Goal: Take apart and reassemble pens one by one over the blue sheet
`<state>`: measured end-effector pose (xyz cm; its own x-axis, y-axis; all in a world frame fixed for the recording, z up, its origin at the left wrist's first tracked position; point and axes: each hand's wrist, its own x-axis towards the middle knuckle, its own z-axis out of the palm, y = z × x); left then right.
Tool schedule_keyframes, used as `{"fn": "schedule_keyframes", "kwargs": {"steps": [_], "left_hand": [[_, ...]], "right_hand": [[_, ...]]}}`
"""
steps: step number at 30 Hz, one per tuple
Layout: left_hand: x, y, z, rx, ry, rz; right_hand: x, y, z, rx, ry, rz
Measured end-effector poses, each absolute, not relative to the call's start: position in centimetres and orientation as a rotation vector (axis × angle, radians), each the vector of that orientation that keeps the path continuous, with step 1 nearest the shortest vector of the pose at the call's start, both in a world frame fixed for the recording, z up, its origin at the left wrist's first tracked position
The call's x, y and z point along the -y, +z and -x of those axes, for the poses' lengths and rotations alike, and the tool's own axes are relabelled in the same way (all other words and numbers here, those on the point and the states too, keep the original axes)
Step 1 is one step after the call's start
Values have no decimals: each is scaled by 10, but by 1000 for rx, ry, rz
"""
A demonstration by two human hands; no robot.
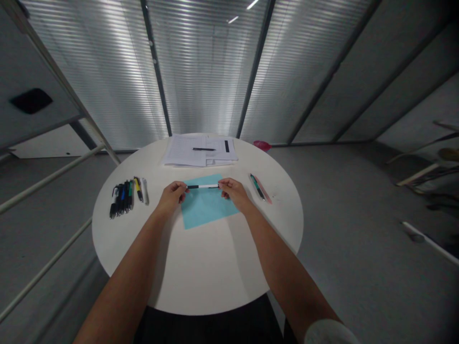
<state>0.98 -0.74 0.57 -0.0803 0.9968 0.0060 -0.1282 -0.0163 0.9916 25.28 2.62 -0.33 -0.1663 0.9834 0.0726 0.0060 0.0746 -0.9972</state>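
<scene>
A white pen with a black grip (203, 187) stretches level between my two hands, above a light blue sheet of paper (204, 210). My left hand (174, 195) pinches its black end. At the other end, the fingers of my right hand (233, 189) are closed on the white barrel near the clip. Both hands are over the sheet's side edges. Whether the pen touches the paper I cannot tell.
The round white table (201, 282) carries a row of several pens (122, 198) at left and a yellow pen (138, 188) beside them. A green pen (257, 186) lies at right. Behind are printed papers (182, 150) with a dark pen (204, 149) on top.
</scene>
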Motion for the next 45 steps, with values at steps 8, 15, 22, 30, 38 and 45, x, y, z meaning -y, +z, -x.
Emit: {"fn": "schedule_keyframes", "kwargs": {"steps": [8,15,22,30,38,45], "left_hand": [[6,6,-10,-1147,1330,-1106],[7,7,-10,-1142,1351,-1086],[10,12,-12,-1158,1355,-1058],[8,8,-11,-1176,1371,-1088],[6,5,-10,-1176,1303,-1135],[8,5,-10,-1211,1251,-1258]], "right_hand": [[-24,-2,-255,1390,1306,1064],[-23,-1,-253,1456,1280,1053],[-23,-2,-253,1484,1272,1062],[-25,0,-252,1394,1273,1098],[-25,-1,-253,1287,1348,1044],[-26,-2,-255,1237,1382,987]]}}
